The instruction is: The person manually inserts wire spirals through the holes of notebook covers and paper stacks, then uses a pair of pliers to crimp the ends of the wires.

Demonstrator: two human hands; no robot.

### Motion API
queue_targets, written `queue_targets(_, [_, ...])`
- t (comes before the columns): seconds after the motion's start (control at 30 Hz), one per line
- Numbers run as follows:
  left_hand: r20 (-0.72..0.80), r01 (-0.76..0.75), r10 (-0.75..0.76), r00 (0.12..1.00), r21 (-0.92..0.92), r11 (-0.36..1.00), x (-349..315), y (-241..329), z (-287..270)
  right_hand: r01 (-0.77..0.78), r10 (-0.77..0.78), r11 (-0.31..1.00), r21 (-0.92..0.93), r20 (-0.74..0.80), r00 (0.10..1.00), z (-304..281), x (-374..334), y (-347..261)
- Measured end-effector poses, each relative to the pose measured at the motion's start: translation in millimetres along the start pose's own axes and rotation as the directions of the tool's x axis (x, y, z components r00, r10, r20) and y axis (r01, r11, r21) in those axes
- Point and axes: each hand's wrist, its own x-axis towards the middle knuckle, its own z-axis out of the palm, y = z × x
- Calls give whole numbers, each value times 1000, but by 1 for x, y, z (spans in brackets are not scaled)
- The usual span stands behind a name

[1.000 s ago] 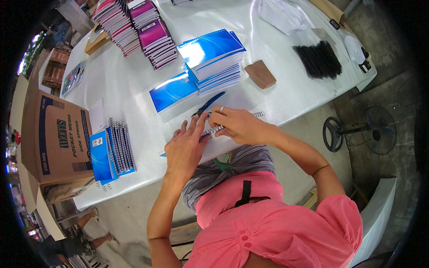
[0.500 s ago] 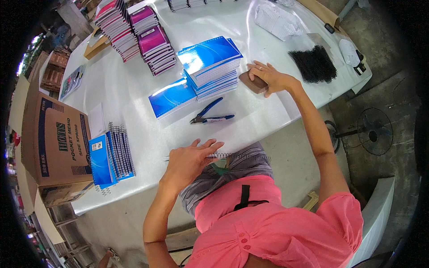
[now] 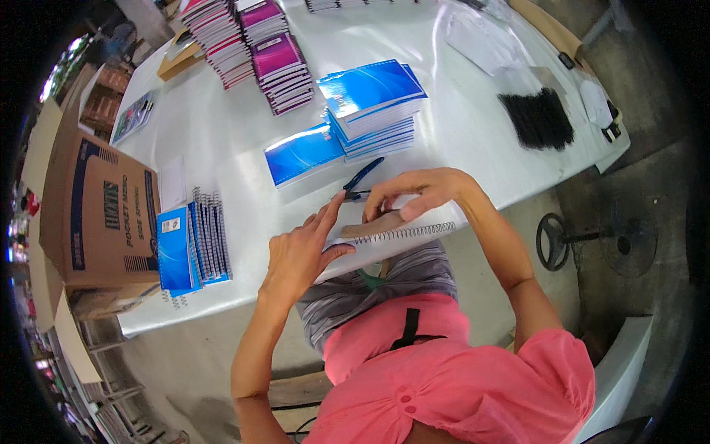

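Observation:
My right hand (image 3: 429,191) grips a flat brown block (image 3: 371,224) close to the table's front edge. Along the block's near side runs a thin metal wire coil (image 3: 416,232), reaching to the right past my hand. My left hand (image 3: 296,255) is at the coil's left end, fingers stretched and thumb apart; whether it touches the coil, I cannot tell. Just beyond both hands lie blue-handled cutters (image 3: 362,176), partly hidden by my fingers. Behind them stands a stack of blue-covered memo pads (image 3: 377,89), with a lower blue pile (image 3: 303,155) against its left side.
Coil-bound blue notebooks (image 3: 211,237) lie at the left beside a cardboard box (image 3: 111,214). Purple and red notebook stacks (image 3: 277,59) stand at the back. A bundle of black coils (image 3: 536,120) and a white plastic bag (image 3: 481,41) are at the right; a fan (image 3: 621,237) stands beyond the table.
My right hand has brought the brown block from beside the blue stack to the coil at the front edge. My left hand's fingers now point farther up the table.

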Motion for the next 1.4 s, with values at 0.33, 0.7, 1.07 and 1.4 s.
queue_targets(0.33, [104,16,-22,994,56,998,9,-6,-9,-94,57,974,-206,-183,982,10,15,3])
queue_targets(0.7, [-59,49,-40,997,154,987,0,-14,-11,307,-277,885,350,-135,951,8,28,-3])
queue_targets(1.07, [-160,66,-68,985,-17,998,-7,-31,-3,115,-126,990,-86,-136,983,2,42,-3])
queue_targets(1.4, [-332,16,-227,916,-534,845,-7,-38,15,335,-305,933,132,-204,930,2,46,-10])
